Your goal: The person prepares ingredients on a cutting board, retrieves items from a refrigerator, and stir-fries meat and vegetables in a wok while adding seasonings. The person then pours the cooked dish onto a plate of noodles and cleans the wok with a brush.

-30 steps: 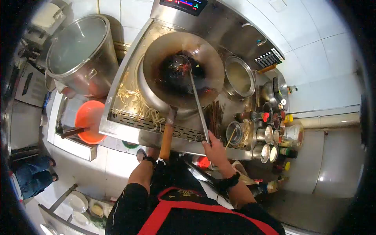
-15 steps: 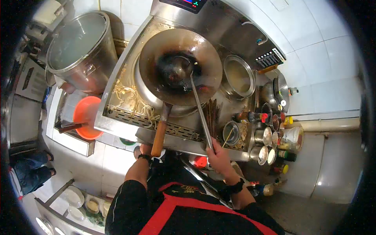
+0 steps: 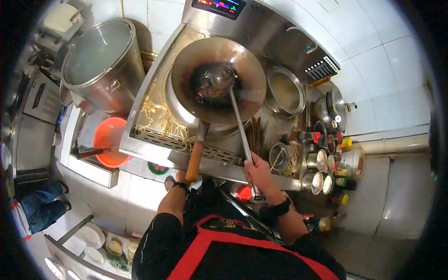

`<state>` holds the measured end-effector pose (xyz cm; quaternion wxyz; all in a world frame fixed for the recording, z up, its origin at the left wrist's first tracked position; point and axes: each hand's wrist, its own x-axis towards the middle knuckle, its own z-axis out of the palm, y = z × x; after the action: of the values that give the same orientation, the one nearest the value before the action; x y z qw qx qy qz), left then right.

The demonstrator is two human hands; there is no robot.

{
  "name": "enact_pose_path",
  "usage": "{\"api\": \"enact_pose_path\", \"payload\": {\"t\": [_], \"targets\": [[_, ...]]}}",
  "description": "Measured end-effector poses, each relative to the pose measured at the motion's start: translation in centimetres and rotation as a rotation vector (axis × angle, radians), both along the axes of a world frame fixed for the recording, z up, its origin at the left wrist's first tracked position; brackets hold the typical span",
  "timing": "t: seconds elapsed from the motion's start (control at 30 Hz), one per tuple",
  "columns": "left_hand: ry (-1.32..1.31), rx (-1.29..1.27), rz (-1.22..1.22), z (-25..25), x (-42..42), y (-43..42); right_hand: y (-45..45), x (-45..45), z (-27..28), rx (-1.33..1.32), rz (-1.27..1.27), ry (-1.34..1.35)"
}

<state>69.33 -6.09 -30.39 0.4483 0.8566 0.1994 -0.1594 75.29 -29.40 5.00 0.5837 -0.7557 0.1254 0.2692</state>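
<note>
My right hand [image 3: 260,174] is closed around the long metal handle of a ladle [image 3: 241,122]. The ladle's round bowl sits in the wok [image 3: 186,88], over some dark reddish bits of food [image 3: 210,91]. The wok rests on the burner, its wooden handle [image 3: 195,161] pointing toward me. Just beside and below that handle's end is my left hand [image 3: 180,177]. Only a little of it shows, and its fingers are hidden, so I cannot tell whether it touches anything.
A metal pot of liquid [image 3: 286,91] stands right of the wok. Seasoning bottles and metal cups [image 3: 322,160] crowd the right side. On the left are a tall stockpot [image 3: 121,86] and an orange basin [image 3: 112,158]. Noodle scraps [image 3: 158,116] litter the stovetop. Another person's legs [image 3: 42,203] show lower left.
My right hand has lowered slightly, drawing the ladle's handle with it. More dark reddish food shows in the wok. The whole view has shifted a little.
</note>
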Motion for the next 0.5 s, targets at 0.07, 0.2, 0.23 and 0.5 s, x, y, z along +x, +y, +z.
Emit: {"api": "enact_pose_path", "payload": {"t": [0.07,0.2,0.23,0.5], "targets": [[0.047,0.044,-0.156,-0.3,-0.3,0.2,-0.6,-2.7,-3.4,-0.703,0.172,-0.413],[0.269,0.054,-0.437,0.7,-0.9,2.6,2.3,-0.1,4.9,0.049,-0.078,0.132],[0.372,0.045,-0.547,1.3,-1.2,3.4,0.8,1.7,3.1,0.151,-0.058,0.135],[0.28,-1.288,0.202,24.7,-2.1,9.1,2.6,-1.0,3.1,-0.039,-0.095,0.062]]}}
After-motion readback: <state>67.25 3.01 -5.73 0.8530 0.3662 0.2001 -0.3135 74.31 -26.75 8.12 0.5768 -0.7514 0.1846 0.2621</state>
